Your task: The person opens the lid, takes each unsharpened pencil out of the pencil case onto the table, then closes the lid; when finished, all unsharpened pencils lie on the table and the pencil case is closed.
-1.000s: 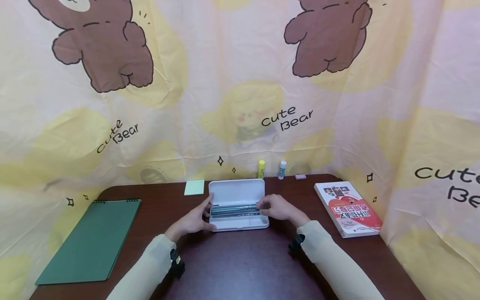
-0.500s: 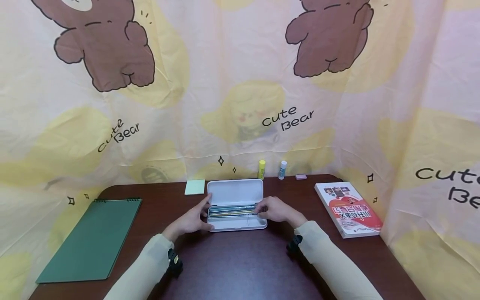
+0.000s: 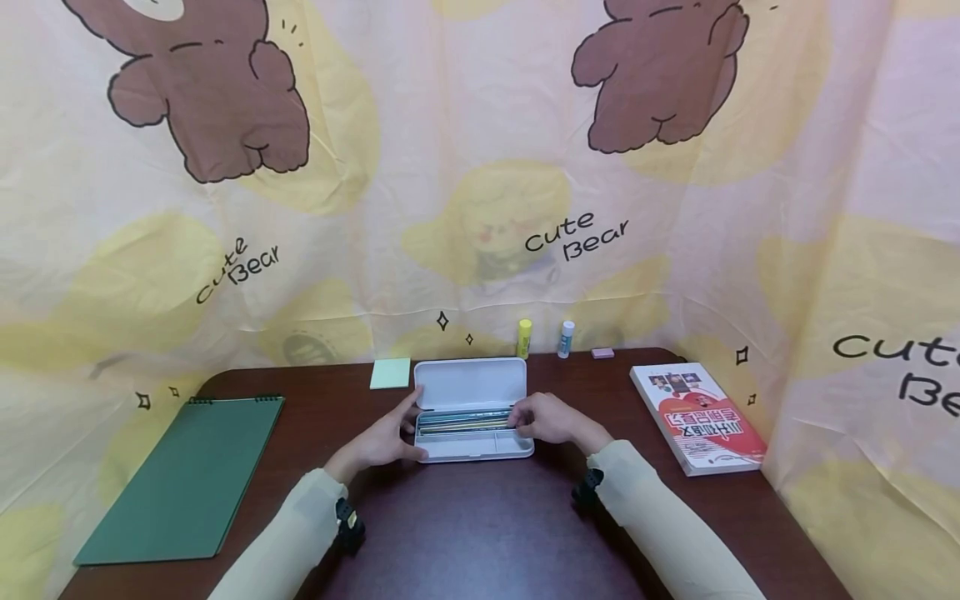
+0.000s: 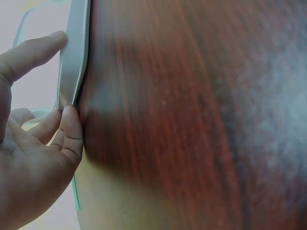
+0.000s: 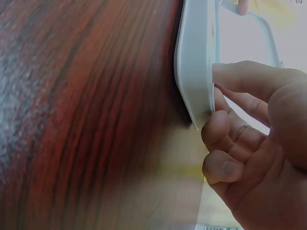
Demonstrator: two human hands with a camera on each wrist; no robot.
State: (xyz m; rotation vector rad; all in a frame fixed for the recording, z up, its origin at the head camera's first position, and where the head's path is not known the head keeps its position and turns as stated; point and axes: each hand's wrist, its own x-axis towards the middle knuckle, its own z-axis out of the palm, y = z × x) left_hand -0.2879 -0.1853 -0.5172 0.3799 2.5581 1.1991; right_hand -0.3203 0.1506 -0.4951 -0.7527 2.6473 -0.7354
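A white pencil case (image 3: 471,374) lies with its lid raised at the back of the table in the head view. Several coloured pencils (image 3: 463,421) lie lengthwise in its rear part. My left hand (image 3: 382,435) grips the case's left end, thumb at the front corner and fingers behind; the left wrist view shows this grip on the case wall (image 4: 74,52). My right hand (image 3: 553,418) is at the right end, curled fingers over the pencil ends. In the right wrist view its thumb reaches past the case rim (image 5: 196,72); whether the fingertips pinch pencils is hidden.
A green spiral pad (image 3: 180,479) lies on the left and a red-and-white book (image 3: 697,418) on the right. Along the back are light green sticky notes (image 3: 390,374), a yellow tube (image 3: 524,339), a blue-and-white glue stick (image 3: 566,340) and a pink eraser (image 3: 602,353).
The case and both hands have shifted slightly left in view. A yellowish pencil now shows among the pencils. Over the last half second almost nothing has moved.
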